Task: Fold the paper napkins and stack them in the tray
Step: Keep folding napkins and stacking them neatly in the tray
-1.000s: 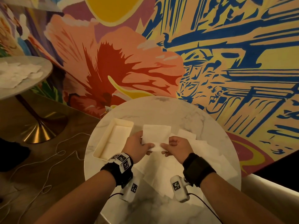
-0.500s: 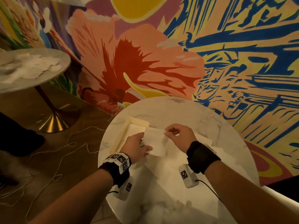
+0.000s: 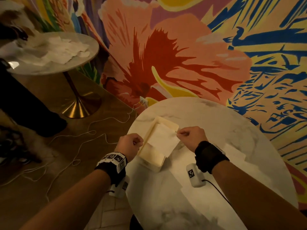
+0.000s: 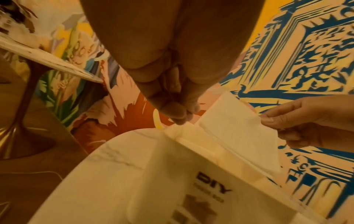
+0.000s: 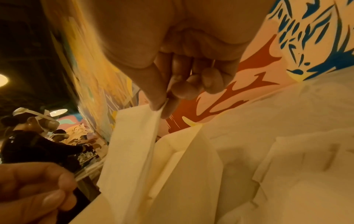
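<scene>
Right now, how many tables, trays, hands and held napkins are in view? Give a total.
Round tables: 2
Tray: 1
Hands, left hand and right hand: 2
Folded napkin pinched by the right hand over the tray: 1
Total: 6
Loose napkins on both tables overlap too much to count.

Dim amber indoor light around you, ceiling lamp (image 5: 2, 80) glowing at far left, soft shadows on marble table (image 3: 216, 130), your wrist views smeared by blur, edges bowed by wide lens.
</scene>
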A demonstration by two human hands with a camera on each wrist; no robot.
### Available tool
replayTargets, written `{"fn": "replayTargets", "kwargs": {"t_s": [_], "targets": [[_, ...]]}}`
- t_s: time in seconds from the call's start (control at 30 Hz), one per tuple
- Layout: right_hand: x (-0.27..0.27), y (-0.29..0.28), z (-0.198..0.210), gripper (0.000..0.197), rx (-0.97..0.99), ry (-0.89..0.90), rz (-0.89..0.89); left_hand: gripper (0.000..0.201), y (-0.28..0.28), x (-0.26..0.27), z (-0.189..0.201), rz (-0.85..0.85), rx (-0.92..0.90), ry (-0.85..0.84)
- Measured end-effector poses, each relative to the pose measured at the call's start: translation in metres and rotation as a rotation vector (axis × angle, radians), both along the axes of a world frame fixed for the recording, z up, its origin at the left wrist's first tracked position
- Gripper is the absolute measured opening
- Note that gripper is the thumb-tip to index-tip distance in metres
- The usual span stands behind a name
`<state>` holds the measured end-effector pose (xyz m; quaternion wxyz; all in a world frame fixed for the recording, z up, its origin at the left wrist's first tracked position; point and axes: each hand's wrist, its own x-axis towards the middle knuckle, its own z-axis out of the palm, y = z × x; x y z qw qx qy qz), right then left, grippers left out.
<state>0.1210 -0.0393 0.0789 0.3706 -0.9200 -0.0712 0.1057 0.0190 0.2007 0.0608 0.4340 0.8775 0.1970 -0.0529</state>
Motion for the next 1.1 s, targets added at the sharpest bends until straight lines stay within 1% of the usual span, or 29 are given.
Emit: {"fn": "replayTargets", "kwargs": {"t_s": [0.1, 0.23, 0.3, 0.47, 0.63, 0.83, 0.9, 0.97, 1.03, 1.1], "targets": [[0.002, 0.016, -0.012, 0.014, -0.085, 0.029, 0.028, 0.015, 0.012, 0.0, -0.007, 0.034, 0.03, 0.002], [0.001, 0.039, -0.029, 0.019, -0.204, 0.103, 0.089, 0.024, 0.015, -0.001, -0.019, 0.006, 0.013, 0.035], [-0.001, 0.048, -0.036, 0.017, -0.242, 0.141, 0.114, 0.028, 0.016, -0.002, -0.023, 0.004, -0.001, 0.037], [-0.008, 0.059, -0.05, 0.013, -0.342, 0.223, 0.154, 0.028, 0.018, -0.002, -0.029, 0.0, -0.012, 0.027], [-0.011, 0.065, -0.054, 0.017, -0.45, 0.221, 0.183, 0.029, 0.02, 0.0, -0.031, -0.015, -0.02, 0.023], [-0.01, 0.068, -0.061, 0.019, -0.484, 0.22, 0.183, 0.029, 0.022, 0.001, -0.031, -0.023, -0.024, 0.046], [-0.009, 0.068, -0.061, 0.023, -0.505, 0.203, 0.192, 0.03, 0.022, 0.001, -0.031, -0.03, -0.018, 0.049], [-0.009, 0.067, -0.061, 0.032, -0.519, 0.18, 0.198, 0.032, 0.022, 0.001, -0.03, -0.046, -0.008, 0.057], [-0.01, 0.063, -0.057, 0.035, -0.487, 0.154, 0.194, 0.031, 0.023, 0.002, -0.028, -0.072, 0.021, 0.057], [-0.012, 0.055, -0.051, 0.032, -0.42, 0.115, 0.16, 0.03, 0.023, 0.004, -0.025, -0.104, 0.069, 0.045]]}}
